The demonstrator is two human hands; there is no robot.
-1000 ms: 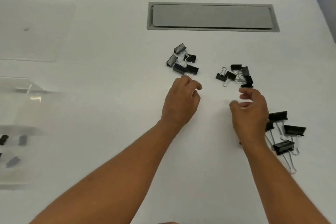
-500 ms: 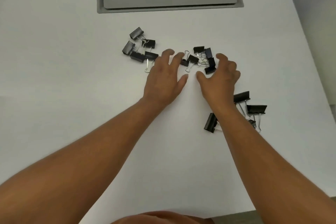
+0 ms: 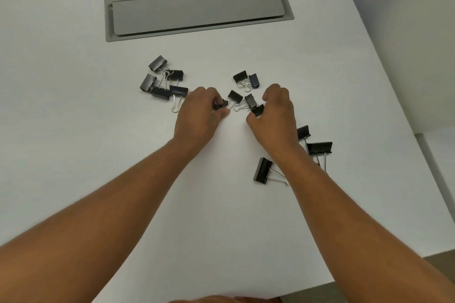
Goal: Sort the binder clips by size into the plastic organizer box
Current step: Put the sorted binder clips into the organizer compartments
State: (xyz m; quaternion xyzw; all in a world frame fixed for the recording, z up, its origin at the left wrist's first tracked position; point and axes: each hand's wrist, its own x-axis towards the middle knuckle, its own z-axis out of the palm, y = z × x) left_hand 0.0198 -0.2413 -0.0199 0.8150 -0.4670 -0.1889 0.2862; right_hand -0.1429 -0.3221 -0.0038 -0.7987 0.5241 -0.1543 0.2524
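the person's left hand (image 3: 197,110) pinches a small binder clip (image 3: 220,104) between thumb and curled fingertips, near the middle of the white table (image 3: 73,130). the right hand (image 3: 273,112) curls its thumb and fingers round another small clip (image 3: 258,109) just beside it. two more small clips (image 3: 242,101) lie between the hands, their wire handles crossing, and a pair (image 3: 246,79) sits a little farther toward the far edge. a cluster of medium clips (image 3: 163,81) lies toward the left edge; the large clips (image 3: 317,147) lie toward the right edge, partly behind the right forearm, with one (image 3: 263,170) nearer the front edge. the plastic organizer box is not in view, so its place cannot be told.

the step in hand looks like gathering the small clips. to do it well, each clip should be lifted straight up by its black body, since the tangled handles could drag a neighbour along. keeping to one size per handful will spare re-sorting at the box.
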